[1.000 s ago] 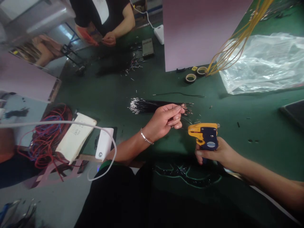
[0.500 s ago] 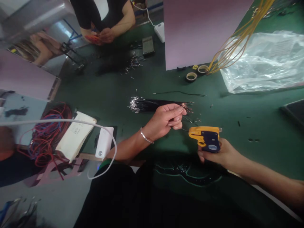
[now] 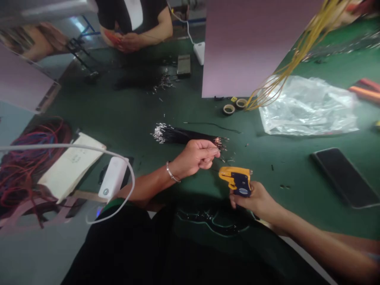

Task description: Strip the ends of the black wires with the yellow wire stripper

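Note:
My left hand (image 3: 202,156), a bracelet at its wrist, pinches a thin black wire just in front of the right end of a bundle of black wires (image 3: 184,135). The bundle shows silvery tips at its left and coppery ends at its right. To the right, my right hand (image 3: 252,198) is wrapped round the handle of a yellow and dark blue wire stripper (image 3: 239,180). The wire runs from my left fingers toward the tool's jaws; whether it sits between them is too small to tell. A single black wire (image 3: 213,124) lies behind the bundle.
A phone (image 3: 346,176) and a clear plastic bag (image 3: 308,105) lie at right, beside yellow wires (image 3: 279,85). Tape rolls (image 3: 228,109) sit near a pink panel (image 3: 243,47). At left are a white device (image 3: 113,178), a cable and red wires. Another person's hands (image 3: 129,41) are across the table.
The camera view has turned right, so the scene sits further left and the whole phone now shows. Both hands keep nearly the same pose, with the wire and the stripper still held.

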Available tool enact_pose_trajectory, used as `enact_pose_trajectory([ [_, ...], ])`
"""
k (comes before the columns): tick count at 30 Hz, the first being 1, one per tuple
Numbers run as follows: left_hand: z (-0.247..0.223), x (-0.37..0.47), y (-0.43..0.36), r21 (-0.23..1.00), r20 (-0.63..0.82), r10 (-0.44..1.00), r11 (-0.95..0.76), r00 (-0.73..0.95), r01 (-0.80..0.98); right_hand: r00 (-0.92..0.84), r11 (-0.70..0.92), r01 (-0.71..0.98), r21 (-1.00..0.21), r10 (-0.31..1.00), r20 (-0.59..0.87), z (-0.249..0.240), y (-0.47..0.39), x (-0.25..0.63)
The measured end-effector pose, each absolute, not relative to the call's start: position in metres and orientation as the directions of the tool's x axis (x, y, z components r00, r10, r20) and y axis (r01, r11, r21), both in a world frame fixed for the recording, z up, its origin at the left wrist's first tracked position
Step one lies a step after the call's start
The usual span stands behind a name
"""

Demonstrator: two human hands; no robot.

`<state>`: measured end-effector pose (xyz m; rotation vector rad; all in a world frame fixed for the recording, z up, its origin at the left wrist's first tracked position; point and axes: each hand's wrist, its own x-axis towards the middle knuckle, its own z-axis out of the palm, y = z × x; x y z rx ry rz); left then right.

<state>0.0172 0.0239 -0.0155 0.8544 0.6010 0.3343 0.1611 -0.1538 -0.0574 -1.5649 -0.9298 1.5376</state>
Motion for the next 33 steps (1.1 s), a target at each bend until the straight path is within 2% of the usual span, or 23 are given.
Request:
enact_pose_trajectory([
  [3,-0.015,0.017,0.027,0.810,-0.360,0.521,0.586,0.774,-0.018,0.028,-0.476,-0.027,-0.879,0.879,-0.477,-0.055,-0.148,0.159],
  [8,-0.020,0.018,0.032,0.824,-0.366,0.534,0.567,0.762,-0.002,-0.053,-0.465,-0.017,-0.885,0.884,-0.464,-0.051,-0.139,0.158],
  [21,-0.030,0.018,0.032,0.840,-0.376,0.507,0.540,0.775,0.054,-0.096,-0.500,-0.066,-0.864,0.865,-0.493,-0.054,-0.141,0.161],
  [33,-0.030,0.018,0.030,0.840,-0.383,0.512,0.540,0.769,0.059,-0.071,-0.472,-0.119,-0.874,0.882,-0.466,-0.057,-0.140,0.164],
])
